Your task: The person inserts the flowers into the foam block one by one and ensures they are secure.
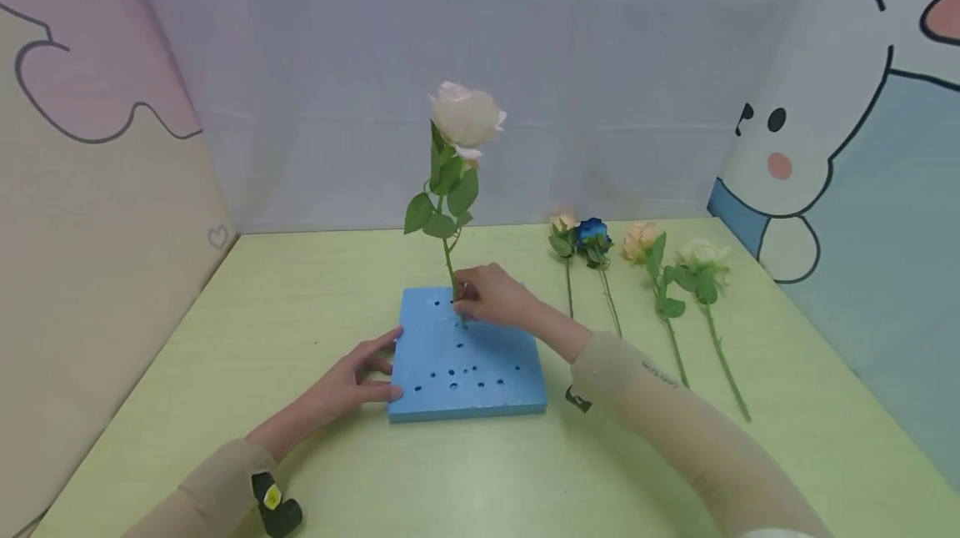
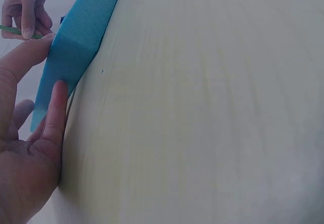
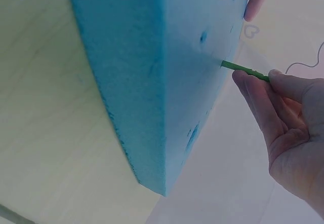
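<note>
Head view: I see the right hand (image 1: 491, 296) pinching, thumb against fingertips, the thin green stem of an upright white rose with green leaves (image 1: 448, 178). The rose stands over the rear part of a square, light-blue foam board (image 1: 427, 346) pierced with small dark holes; its bloom is well above the hand, tilted slightly right. On the right wrist view I find the cut stem end at the board's upper face; I cannot tell whether it has entered a hole.

Left hand (image 1: 348, 379): spread wide, thumb and fingers apart, touching the board's left edge. The left wrist view shows the digits against that side; they grip no flower.

The board lies flat on a pale yellow-green table (image 1: 187, 354). To its right I log four stemmed flowers lying apart from it, blooms toward the back: a small peach rose (image 1: 562, 223), a deep-blue rose (image 1: 592, 233) just beside it, a larger peach rose (image 1: 640, 243) and a creamy-white rose (image 1: 705, 258).
</note>
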Available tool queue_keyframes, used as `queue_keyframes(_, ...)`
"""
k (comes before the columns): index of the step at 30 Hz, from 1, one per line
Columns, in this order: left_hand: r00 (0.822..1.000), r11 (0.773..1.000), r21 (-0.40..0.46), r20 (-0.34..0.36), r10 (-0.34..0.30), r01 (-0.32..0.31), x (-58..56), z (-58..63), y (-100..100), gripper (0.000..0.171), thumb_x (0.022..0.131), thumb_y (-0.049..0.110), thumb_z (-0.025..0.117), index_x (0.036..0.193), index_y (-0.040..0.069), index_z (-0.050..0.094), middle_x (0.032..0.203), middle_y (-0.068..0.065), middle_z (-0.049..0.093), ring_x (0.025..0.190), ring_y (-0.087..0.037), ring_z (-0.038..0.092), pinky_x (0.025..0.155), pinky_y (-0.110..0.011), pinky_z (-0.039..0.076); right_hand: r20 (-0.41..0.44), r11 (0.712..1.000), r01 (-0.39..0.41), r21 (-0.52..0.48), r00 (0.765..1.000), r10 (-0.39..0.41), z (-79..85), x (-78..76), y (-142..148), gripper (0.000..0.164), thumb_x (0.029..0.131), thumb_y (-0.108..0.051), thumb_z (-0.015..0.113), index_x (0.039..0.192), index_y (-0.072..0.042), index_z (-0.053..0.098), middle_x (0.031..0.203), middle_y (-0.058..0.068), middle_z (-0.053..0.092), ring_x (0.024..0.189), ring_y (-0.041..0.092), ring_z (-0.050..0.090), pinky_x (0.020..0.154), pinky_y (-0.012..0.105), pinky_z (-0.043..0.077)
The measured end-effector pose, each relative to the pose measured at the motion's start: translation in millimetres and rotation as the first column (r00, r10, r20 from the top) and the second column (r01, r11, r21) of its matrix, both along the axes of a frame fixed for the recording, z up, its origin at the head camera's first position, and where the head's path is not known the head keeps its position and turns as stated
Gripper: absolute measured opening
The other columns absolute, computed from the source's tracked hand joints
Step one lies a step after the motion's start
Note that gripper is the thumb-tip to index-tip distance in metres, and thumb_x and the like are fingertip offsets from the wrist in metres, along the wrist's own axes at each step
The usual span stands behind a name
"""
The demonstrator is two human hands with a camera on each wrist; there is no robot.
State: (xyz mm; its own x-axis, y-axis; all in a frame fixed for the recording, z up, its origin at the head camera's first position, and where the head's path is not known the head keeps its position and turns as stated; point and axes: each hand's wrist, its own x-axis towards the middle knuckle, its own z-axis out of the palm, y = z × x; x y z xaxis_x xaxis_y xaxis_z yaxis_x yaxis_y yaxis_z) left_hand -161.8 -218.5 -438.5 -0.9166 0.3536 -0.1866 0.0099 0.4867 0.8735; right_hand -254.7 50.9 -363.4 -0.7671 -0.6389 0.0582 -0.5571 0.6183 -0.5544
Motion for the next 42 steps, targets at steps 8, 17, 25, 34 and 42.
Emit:
queue_keyframes(8,1.0,1.0,-0.011,0.009,0.01,-0.01,0.5,-1.2,0,0.089,0.085,0.035,0.078,0.157,0.031,0.025,0.153,-0.012,0.037,0.123,-0.026,0.052,0.093,-0.025,0.054,-0.026,1.0,-0.023,0.021,0.999,0.023,-0.3,0.2,0,0.009,0.095,-0.015,0.066,0.088,-0.012,0.06,0.079,0.001,0.072,0.066,0.007,0.062,0.061,0.021,0.049)
queue_keyframes(17,1.0,1.0,0.003,0.004,0.0,0.0,1.3,-1.2,0,0.09,0.084,0.034,0.078,0.157,0.031,0.026,0.154,-0.012,0.037,0.124,-0.026,0.052,0.093,-0.023,0.054,0.132,0.994,-0.093,-0.06,0.986,0.1,4.2,-2.8,13,0.017,0.097,-0.013,0.063,0.111,-0.005,0.066,0.103,0.009,0.074,0.089,0.02,0.071,0.068,0.022,0.057)
queue_keyframes(25,1.0,1.0,-0.001,-0.003,0.007,-0.007,1.9,-0.6,1,0.09,0.084,0.034,0.078,0.157,0.03,0.026,0.153,-0.012,0.037,0.123,-0.026,0.052,0.09,-0.018,0.052,0.127,0.993,-0.048,-0.107,0.99,0.062,5.7,-3.6,13,0.013,0.094,-0.018,0.068,0.102,-0.008,0.067,0.097,0.007,0.074,0.084,0.023,0.073,0.064,0.025,0.058)
queue_keyframes(34,1.0,1.0,0.006,-0.004,0.002,-0.002,1.5,-1.8,1,0.089,0.085,0.034,0.078,0.157,0.031,0.025,0.153,-0.012,0.037,0.124,-0.027,0.052,0.091,-0.018,0.053,0.112,0.981,0.134,-0.14,0.987,-0.119,3.7,3.0,7,0.017,0.087,-0.022,0.076,0.087,-0.009,0.064,0.079,0.003,0.074,0.07,0.023,0.072,0.059,0.025,0.055)
queue_keyframes(42,1.0,1.0,0.01,-0.001,0.009,-0.009,2.2,-0.7,1,0.09,0.085,0.032,0.078,0.157,0.028,0.025,0.153,-0.013,0.037,0.123,-0.026,0.052,0.092,-0.02,0.053,0.182,0.966,0.157,-0.204,0.976,-0.12,3.7,2.3,7,0.014,0.087,-0.015,0.075,0.082,-0.007,0.066,0.083,0.008,0.076,0.077,0.027,0.074,0.066,0.037,0.06)
